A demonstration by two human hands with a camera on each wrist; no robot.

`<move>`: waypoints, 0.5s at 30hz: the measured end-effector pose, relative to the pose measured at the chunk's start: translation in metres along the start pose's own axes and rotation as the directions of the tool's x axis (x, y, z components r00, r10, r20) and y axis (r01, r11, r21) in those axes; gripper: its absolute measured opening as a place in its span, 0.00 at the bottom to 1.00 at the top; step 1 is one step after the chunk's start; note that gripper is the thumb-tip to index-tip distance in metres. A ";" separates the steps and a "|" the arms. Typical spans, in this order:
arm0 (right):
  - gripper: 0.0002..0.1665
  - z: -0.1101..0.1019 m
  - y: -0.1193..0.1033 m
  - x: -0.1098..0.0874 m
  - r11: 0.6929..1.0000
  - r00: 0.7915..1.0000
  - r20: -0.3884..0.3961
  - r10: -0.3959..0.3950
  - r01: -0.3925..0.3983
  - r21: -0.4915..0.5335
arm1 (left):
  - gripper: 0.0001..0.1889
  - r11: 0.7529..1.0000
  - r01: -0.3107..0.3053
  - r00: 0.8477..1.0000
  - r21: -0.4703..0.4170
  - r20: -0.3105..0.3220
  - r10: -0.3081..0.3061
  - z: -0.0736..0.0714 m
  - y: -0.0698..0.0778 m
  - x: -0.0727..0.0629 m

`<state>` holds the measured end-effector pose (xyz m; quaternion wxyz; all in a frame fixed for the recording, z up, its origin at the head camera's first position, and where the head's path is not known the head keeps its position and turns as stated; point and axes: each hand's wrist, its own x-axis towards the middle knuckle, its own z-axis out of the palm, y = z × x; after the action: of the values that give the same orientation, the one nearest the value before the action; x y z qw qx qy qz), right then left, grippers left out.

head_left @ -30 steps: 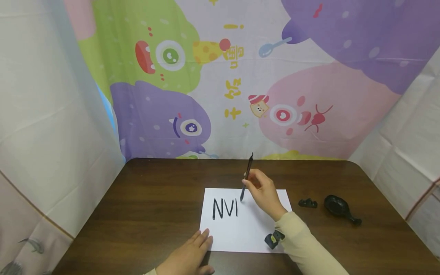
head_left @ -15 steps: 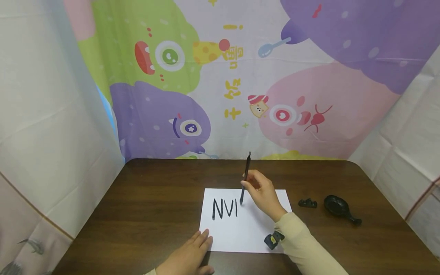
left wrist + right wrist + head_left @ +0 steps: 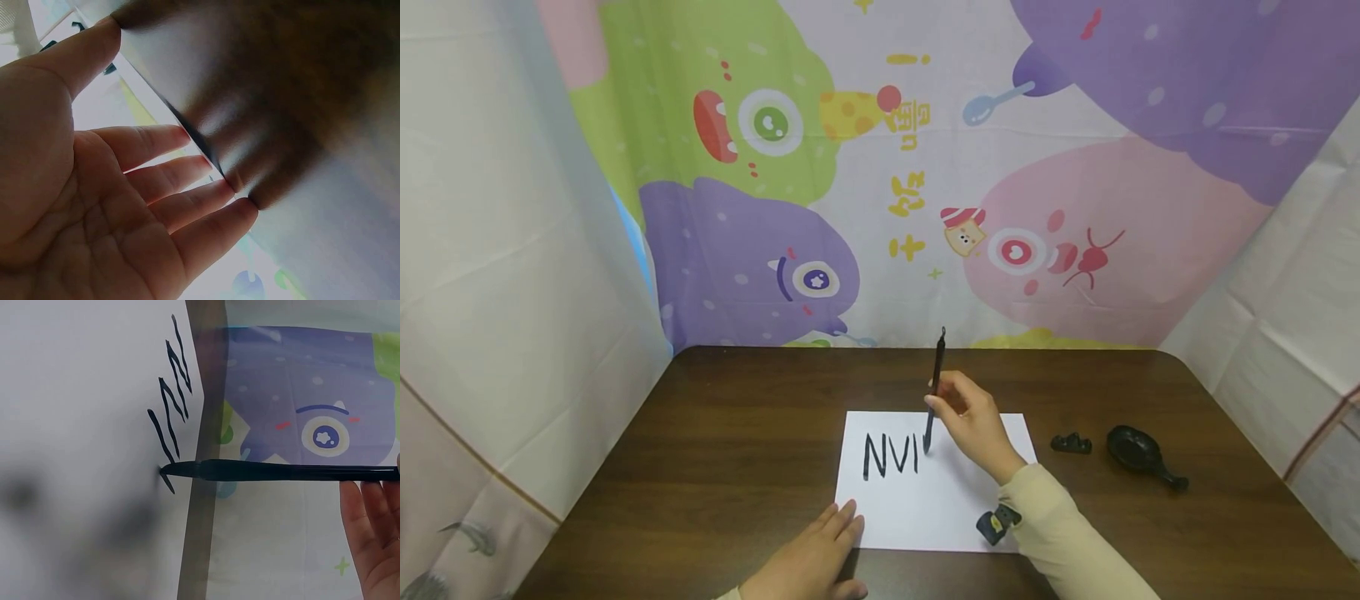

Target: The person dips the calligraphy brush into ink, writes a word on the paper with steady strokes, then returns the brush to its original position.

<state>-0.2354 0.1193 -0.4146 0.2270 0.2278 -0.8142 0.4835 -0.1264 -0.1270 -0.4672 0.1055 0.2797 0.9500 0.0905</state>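
A dark writing brush point(image 3: 937, 367) stands nearly upright in my right hand point(image 3: 973, 417), pinched between thumb and fingers. Its inked tip touches the white paper point(image 3: 925, 517), just right of the black letters "NVI" point(image 3: 891, 456). In the right wrist view, the brush point(image 3: 262, 470) meets the sheet at a short fresh stroke point(image 3: 167, 482) beside those letters. My left hand point(image 3: 812, 554) rests flat with fingers spread on the paper's lower left edge. The left wrist view shows its palm point(image 3: 100, 231) and the fingertips against the sheet and tabletop.
On the brown table point(image 3: 715, 450), right of the paper, lie a small black brush rest point(image 3: 1071, 443) and a black ladle-shaped ink dish point(image 3: 1138, 452) with a handle. A patterned cloth point(image 3: 910, 308) hangs behind the table's far edge.
The brush tip has moved down the paper toward me, leaving a short dark stroke right of "NVI". My right hand has shifted slightly left; the left hand has stayed put.
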 end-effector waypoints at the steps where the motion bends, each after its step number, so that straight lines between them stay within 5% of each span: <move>1: 0.10 0.001 0.004 0.000 1.000 1.000 0.001 0.008 -0.008 -0.002 | 0.41 1.000 0.000 1.000 0.001 -0.001 0.000 0.000 0.000 0.000; 6: 0.10 0.006 0.025 0.000 1.000 1.000 0.005 0.020 -0.020 0.003 | 0.41 1.000 0.011 1.000 -0.006 0.006 -0.011 0.000 0.000 0.000; 15: 0.10 0.005 0.028 -0.001 0.999 1.000 0.022 0.010 -0.011 0.052 | 0.41 1.000 0.007 1.000 -0.002 0.005 -0.007 0.000 0.000 0.000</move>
<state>-0.2518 0.1272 -0.4369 0.2098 0.2346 -0.8049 0.5031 -0.1265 -0.1270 -0.4671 0.1084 0.2764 0.9506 0.0904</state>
